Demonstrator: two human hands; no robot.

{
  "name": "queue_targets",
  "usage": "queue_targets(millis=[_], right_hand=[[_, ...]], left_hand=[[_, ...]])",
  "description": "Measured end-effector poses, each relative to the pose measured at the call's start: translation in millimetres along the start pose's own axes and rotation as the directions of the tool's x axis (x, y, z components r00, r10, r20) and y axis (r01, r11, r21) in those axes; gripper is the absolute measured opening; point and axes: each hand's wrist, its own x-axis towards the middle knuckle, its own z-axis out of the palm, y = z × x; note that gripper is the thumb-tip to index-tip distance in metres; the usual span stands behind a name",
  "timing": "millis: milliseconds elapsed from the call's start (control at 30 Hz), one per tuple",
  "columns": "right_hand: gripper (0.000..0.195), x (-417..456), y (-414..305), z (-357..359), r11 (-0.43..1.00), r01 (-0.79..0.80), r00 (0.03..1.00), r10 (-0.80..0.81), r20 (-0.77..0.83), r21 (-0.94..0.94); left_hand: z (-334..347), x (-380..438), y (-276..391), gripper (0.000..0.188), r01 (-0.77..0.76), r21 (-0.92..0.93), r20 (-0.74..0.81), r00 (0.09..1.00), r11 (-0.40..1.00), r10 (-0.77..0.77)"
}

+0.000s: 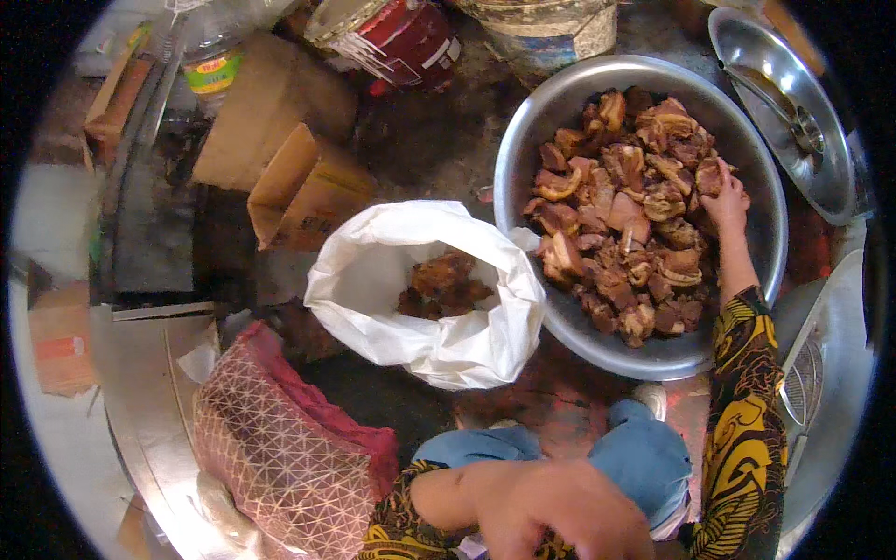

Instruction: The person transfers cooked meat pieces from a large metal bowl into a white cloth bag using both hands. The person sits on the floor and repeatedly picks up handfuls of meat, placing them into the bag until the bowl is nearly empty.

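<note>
A wide stainless steel basin (521, 168) stands ahead of me on the right. Many brown chunks of meat (623, 217), some with pale fat and rind, fill its middle. My right hand (729, 199) reaches into the basin's right side, its fingers around a piece of meat (709, 176). Left of the basin, a white plastic sack (427, 227) stands with its rim folded outward. Darker brown chunks (448, 280) lie inside the sack. My left hand (567, 504) is blurred, close to the camera above my lap; its fingertips are hidden.
A second metal basin (763, 77) with a ladle (808, 133) is at the upper right. Cardboard boxes (308, 196), a red bucket (413, 42) and a dirty white bucket (546, 28) stand beyond the sack. A patterned red cloth (287, 448) lies at lower left. A wire strainer (801, 381) is at right.
</note>
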Motion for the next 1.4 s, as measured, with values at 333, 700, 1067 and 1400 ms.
queue_targets(millis=[333, 700, 1067, 1400], right_hand=[[0.076, 2.3, 29.1, -1.5, 0.996, 0.092, 0.991, -0.093, 0.092, 0.011], [0.061, -70.1, -42.8, -9.6, 0.998, 0.040, 0.999, -0.041, -0.030, -0.047], [0.047, -19.4, 50.5, 34.3, 0.857, -0.011, 0.996, -0.036, 0.081, 0.516], [0.047, -105.4, -60.9, 15.0, 0.867, -0.224, 0.975, 0.203, 0.095, 0.445]], left_hand=[[27.5, -5.5, 4.0, 0.034, 0.032, -0.445, -0.407, 0.883, 0.895, -0.233], [25.0, -3.9, -10.8, 0.036, -0.218, -0.120, -0.253, 0.950, 0.969, 0.182], [59.6, 1.4, 21.1, 0.036, 0.000, -0.243, -0.395, 0.913, 0.970, -0.098], [19.3, -69.8, 92.5, 0.024, 0.001, 0.425, -0.889, 0.188, 0.905, 0.417]])
